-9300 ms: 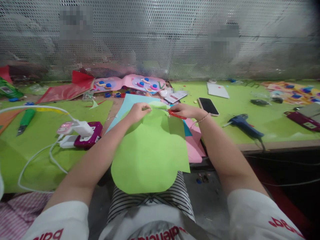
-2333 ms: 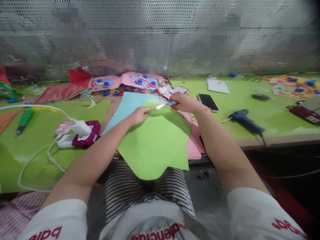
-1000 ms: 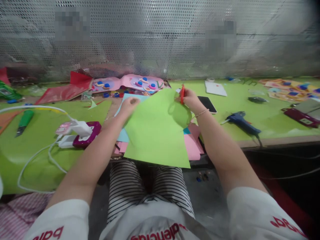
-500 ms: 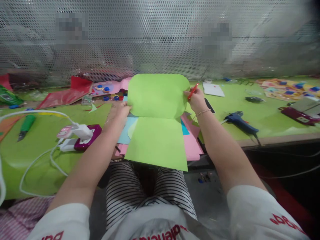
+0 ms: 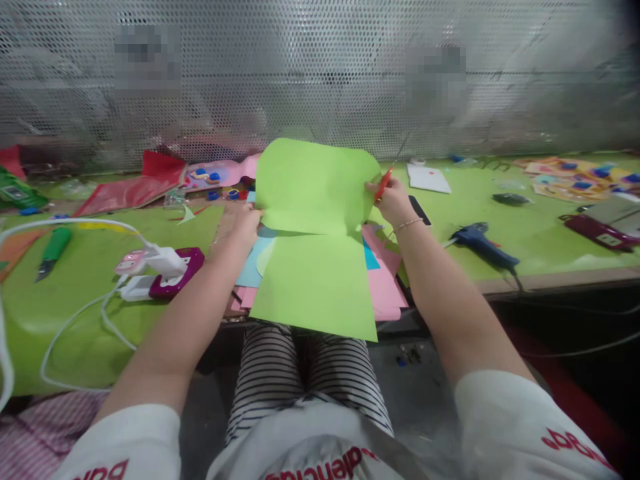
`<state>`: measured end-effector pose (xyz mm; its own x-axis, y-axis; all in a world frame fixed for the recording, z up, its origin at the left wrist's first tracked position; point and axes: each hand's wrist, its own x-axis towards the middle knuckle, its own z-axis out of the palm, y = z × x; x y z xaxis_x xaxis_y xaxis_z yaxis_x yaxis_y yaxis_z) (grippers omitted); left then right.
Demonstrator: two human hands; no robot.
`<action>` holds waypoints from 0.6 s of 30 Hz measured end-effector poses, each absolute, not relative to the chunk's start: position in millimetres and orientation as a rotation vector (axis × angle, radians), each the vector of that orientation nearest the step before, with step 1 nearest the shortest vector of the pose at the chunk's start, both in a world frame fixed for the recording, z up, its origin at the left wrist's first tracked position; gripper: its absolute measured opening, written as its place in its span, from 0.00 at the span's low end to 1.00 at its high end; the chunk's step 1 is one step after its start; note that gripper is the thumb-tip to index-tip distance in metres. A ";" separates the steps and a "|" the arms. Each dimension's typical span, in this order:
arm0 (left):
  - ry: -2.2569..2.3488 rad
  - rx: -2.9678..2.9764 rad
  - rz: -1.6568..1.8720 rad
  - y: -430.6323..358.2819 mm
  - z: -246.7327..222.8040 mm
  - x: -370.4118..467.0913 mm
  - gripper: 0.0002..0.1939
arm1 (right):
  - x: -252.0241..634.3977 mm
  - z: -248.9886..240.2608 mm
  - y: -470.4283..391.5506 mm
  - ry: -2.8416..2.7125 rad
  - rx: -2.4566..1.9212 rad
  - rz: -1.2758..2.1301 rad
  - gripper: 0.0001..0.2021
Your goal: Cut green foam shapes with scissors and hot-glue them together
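A light green sheet of paper with rounded far corners is creased across its middle. Its near half slopes toward my lap, past the table edge, and its far half is raised and slightly bowed. My left hand pinches the sheet's left edge near the crease. On the opposite side, my right hand grips the right edge with closed fingers. The same hand also holds an orange-handled tool with a thin metal end pointing up and away; its exact kind is unclear. Pink paper and light blue paper lie beneath.
A purple power strip with white plugs and cables is beside my left forearm. Farther left lies a green-handled cutter. A blue glue gun, a dark phone and a white pad are on the right. Perforated metal rises behind.
The sheet's far half has bowed, its top left corner lifting slightly and its surface curving. Both hands keep their hold in nearly the same places. My legs have moved closer together.
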<state>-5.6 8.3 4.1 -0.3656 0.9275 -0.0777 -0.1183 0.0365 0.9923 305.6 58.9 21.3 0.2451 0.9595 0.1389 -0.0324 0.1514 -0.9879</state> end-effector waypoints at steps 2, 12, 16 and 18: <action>1.356 0.871 1.512 6.1 8.6 -3.0 0.09 | 304.6 20.4 59.4 -1.080 -1.207 0.933 0.15; 1.709 1.816 0.976 -2.0 1.9 -3.0 0.23 | 325.4 16.4 76.7 -0.882 -1.198 0.876 0.17; 1.811 2.095 0.539 -1.1 -5.1 -4.4 0.40 | 327.7 13.3 85.4 -0.832 -1.164 0.900 0.19; 1.802 2.122 0.452 -1.1 -5.0 -4.6 0.47 | 327.1 11.9 87.1 -0.828 -1.140 0.888 0.19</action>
